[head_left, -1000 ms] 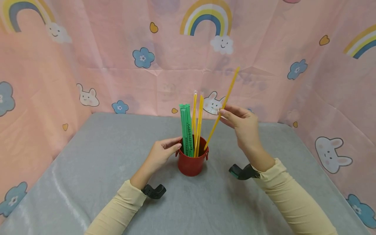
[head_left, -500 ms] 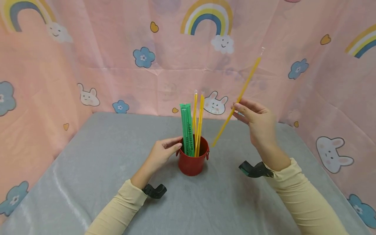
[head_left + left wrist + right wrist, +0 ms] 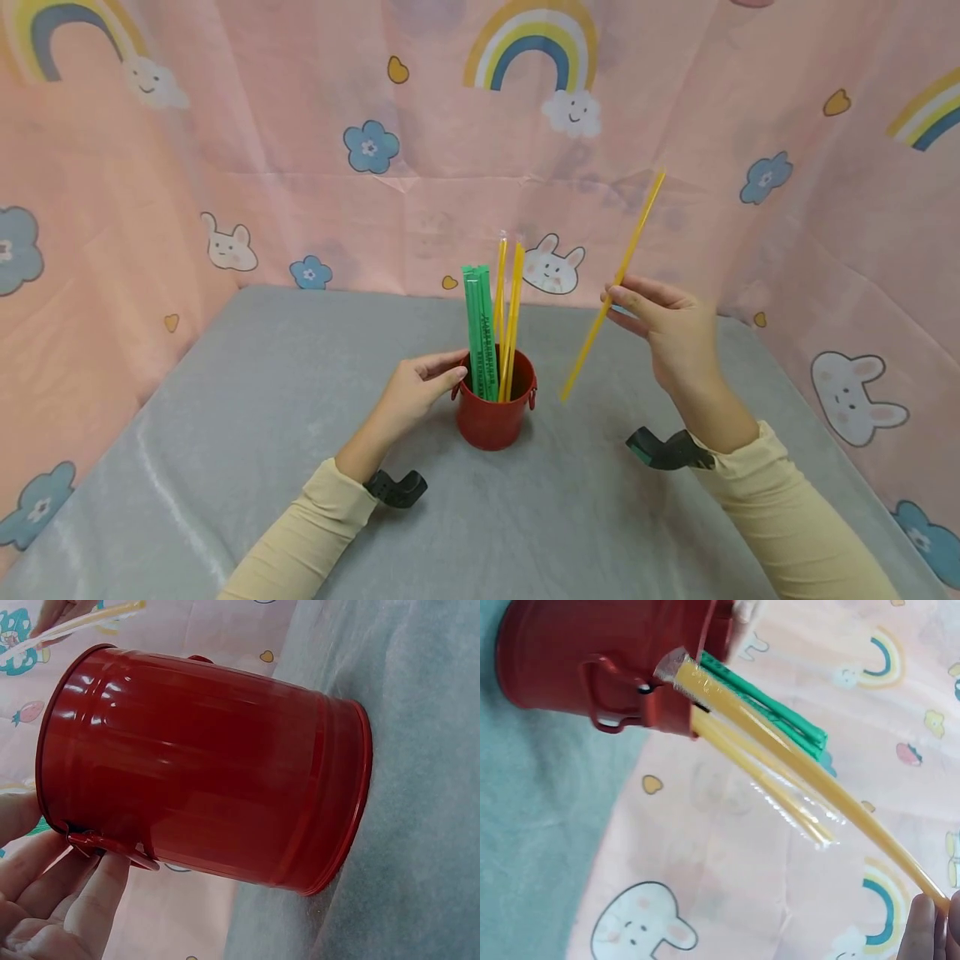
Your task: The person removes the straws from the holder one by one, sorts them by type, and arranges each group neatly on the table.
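A small red metal bucket (image 3: 491,427) with side handles stands upright on the table. My left hand (image 3: 408,393) pinches its left rim between thumb and fingers; the left wrist view shows the fingers beside the handle (image 3: 112,849). To the right of the bucket, my right hand (image 3: 678,337) holds a yellow drinking straw (image 3: 639,232) in a clear wrapper, pinched near its middle. The straw slants, its lower end apart from the bucket. Inside the bucket stand several green-wrapped sticks (image 3: 480,333) and a few more wrapped yellow straws (image 3: 513,312); their lower ends are hidden.
Grey cloth covers the table (image 3: 247,417). A pink curtain (image 3: 420,208) with rainbows, flowers and rabbits hangs behind it and at both sides. Each wrist wears a black camera mount, on the left (image 3: 397,490) and on the right (image 3: 670,450).
My right hand has drawn the yellow straw out of the bucket and moved it to the right, first rising and then dipping slightly. My left hand stays at the rim.
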`<state>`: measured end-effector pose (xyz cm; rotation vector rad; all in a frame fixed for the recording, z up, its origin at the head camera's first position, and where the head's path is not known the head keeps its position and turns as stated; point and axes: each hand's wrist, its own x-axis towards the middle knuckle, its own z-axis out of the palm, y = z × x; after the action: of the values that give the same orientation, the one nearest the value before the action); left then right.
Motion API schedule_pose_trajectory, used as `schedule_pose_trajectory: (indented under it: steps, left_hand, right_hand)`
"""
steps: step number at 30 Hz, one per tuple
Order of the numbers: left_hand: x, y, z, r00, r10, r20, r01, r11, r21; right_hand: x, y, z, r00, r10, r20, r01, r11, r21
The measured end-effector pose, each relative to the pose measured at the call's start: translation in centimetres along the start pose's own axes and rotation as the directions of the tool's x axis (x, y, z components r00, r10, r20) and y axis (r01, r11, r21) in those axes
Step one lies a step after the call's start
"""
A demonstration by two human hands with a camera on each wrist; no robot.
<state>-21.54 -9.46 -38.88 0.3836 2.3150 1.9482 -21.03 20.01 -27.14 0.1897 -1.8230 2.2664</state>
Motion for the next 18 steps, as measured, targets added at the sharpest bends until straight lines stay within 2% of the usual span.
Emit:
schedule_pose_trajectory:
  steps: [7,18]
  left_hand:
    - [0.0,0.2,0.0,1.0,0.001,0.0,-0.001,1.0,-0.013]
    - [-0.1,0.1,0.1,1.0,-0.003,-0.004,0.003,1.0,-0.005]
  right_hand:
    - [-0.1,1.4,-0.9,0.997,0.077,0.008,-0.076,0.995,-0.069]
    - [0.0,3.6,-2.1,0.978,0.209,0.023,-0.203,0.968,-0.148]
